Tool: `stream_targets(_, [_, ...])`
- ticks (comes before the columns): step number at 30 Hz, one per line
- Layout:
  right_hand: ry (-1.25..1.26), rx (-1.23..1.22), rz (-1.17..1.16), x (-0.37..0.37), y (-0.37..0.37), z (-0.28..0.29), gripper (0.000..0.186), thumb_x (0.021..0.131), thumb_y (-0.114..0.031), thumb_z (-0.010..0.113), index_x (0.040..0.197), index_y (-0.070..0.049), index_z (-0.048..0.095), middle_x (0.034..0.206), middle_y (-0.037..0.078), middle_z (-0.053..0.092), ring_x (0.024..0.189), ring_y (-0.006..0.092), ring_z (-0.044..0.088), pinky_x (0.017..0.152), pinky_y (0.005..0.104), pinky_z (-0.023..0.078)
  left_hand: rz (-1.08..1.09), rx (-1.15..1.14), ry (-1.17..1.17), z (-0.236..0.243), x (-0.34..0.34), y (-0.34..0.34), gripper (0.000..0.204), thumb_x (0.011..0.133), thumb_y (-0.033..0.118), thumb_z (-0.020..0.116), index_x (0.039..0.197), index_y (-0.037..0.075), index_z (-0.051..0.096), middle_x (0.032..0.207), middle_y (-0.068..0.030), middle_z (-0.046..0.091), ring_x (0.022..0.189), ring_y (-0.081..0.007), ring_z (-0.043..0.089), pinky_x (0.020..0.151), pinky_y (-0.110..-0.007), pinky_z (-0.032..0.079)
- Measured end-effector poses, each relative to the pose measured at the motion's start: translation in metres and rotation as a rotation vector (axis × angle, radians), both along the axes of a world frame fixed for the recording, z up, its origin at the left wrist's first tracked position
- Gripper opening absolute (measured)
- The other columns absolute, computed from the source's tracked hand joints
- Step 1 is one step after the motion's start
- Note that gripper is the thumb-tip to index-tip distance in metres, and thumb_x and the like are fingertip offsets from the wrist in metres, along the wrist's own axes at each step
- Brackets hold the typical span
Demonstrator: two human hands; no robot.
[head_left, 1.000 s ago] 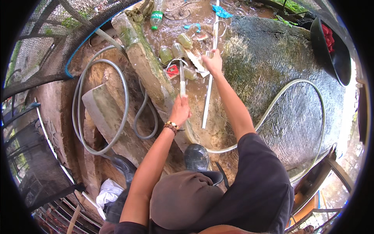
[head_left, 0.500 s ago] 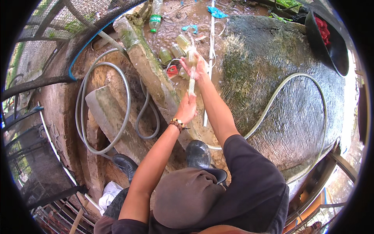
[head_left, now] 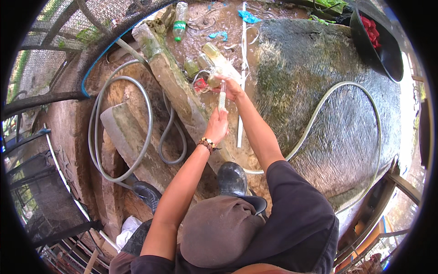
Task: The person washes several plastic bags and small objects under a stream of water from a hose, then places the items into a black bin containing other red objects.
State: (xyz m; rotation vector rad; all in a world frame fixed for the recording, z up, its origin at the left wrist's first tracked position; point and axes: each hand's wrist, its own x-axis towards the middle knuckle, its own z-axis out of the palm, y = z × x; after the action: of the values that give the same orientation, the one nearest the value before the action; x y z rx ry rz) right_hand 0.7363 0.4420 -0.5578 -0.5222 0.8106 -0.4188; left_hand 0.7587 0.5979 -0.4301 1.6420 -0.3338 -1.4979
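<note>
My left hand [head_left: 217,125], with a beaded bracelet at the wrist, is closed round the end of a hose [head_left: 222,101]. Its pale tip points away from me, and water sprays beyond it. Just past the tip, my right hand [head_left: 233,89] curls round a cloudy, yellowish jar [head_left: 213,81]; the spray and fingers partly hide it. Farther off on the wet ground lie similar jars, one greenish jar [head_left: 191,68] and one pale jar [head_left: 210,50] among them. A red and white scrap [head_left: 200,86] rests beside the held jar.
A concrete ledge [head_left: 171,75] runs along the left, with grey hose loops [head_left: 150,114] beyond it. On the right is a wet concrete slab [head_left: 315,105]. A plastic bottle [head_left: 179,23], a white strip [head_left: 244,50] and a black basin [head_left: 385,55] holding something red lie farther away.
My right hand has shifted slightly nearer, and the jar has moved left and toward me, out of line with the hose tip. Water now spreads over the jars beyond.
</note>
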Motion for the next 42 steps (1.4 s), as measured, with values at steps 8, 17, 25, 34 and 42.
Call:
stream_targets(8, [-0.16, 0.21, -0.191, -0.013, -0.005, -0.012, 0.037, 0.082, -0.032, 0.061, 0.111, -0.011, 0.049, 0.091, 0.013, 0.058, 0.073, 0.0237, 0.058, 0.059, 0.0318, 0.05, 0.038, 0.053, 0.02, -0.007, -0.003, 0.0, 0.024, 0.097, 0.025, 0.034, 0.1, 0.004, 0.044, 0.063, -0.0018, 0.038, 0.045, -0.0107, 0.038, 0.042, -0.027, 0.036])
stream_targets(17, [-0.011, 0.093, -0.156, -0.005, 0.014, 0.008, 0.027, 0.085, -0.031, 0.053, 0.104, -0.013, 0.047, 0.074, 0.009, 0.056, 0.054, 0.0166, 0.053, 0.041, 0.0251, 0.041, 0.041, 0.119, 0.025, -0.019, -0.006, -0.004, 0.029, 0.097, 0.028, 0.034, 0.102, 0.001, 0.045, 0.06, 0.0006, 0.036, 0.045, -0.0101, 0.035, 0.042, -0.026, 0.035])
stream_targets(25, [0.136, -0.001, -0.232, -0.006, 0.028, 0.01, 0.025, 0.085, -0.032, 0.052, 0.102, -0.016, 0.044, 0.069, 0.007, 0.054, 0.045, 0.0153, 0.049, 0.039, 0.0252, 0.04, 0.04, 0.092, 0.047, -0.025, -0.012, -0.003, 0.028, 0.097, 0.027, 0.034, 0.103, 0.002, 0.045, 0.061, 0.0013, 0.035, 0.046, -0.009, 0.034, 0.042, -0.026, 0.035])
stream_targets(34, [0.328, -0.233, -0.254, -0.014, 0.031, -0.004, 0.038, 0.084, -0.038, 0.056, 0.107, -0.01, 0.046, 0.086, 0.01, 0.056, 0.071, 0.0181, 0.057, 0.056, 0.0295, 0.049, 0.042, 0.06, 0.024, -0.029, -0.013, -0.002, 0.028, 0.097, 0.028, 0.034, 0.101, 0.002, 0.045, 0.063, 0.0004, 0.037, 0.048, -0.0096, 0.037, 0.043, -0.026, 0.036])
stream_targets(42, [0.451, -0.904, -0.107, -0.056, 0.007, 0.06, 0.057, 0.075, -0.022, 0.074, 0.118, -0.004, 0.042, 0.102, 0.012, 0.058, 0.088, 0.0202, 0.061, 0.075, 0.0305, 0.052, 0.083, 0.094, 0.068, -0.036, -0.015, 0.0, 0.028, 0.097, 0.03, 0.035, 0.099, 0.004, 0.045, 0.06, 0.0001, 0.037, 0.044, -0.0105, 0.036, 0.041, -0.026, 0.035])
